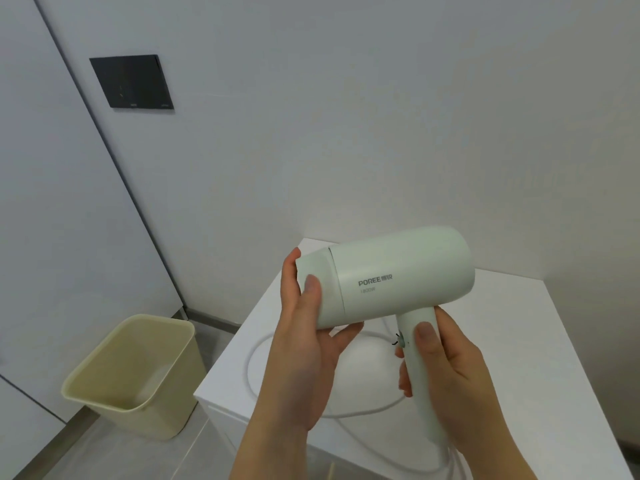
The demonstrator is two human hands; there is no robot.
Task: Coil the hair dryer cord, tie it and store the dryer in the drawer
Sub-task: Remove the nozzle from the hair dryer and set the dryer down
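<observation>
Clasping smooth pale-green dryer: left hand grips nozzle, right hand grips handle.

Hair dryer: pale green (POREE on barrel), held aloft, nozzle toward 9 o'clock, handle toward 5. Cord: white, uncoiled, loose loop at 7 o'clock.

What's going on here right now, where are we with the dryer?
A person holds the hair dryer over the white cabinet top with both hands: the left hand grips the nozzle end, the right hand grips the handle. The cord lies in a loose loop on the top, not yet coiled or tied. No drawer is in view.
</observation>
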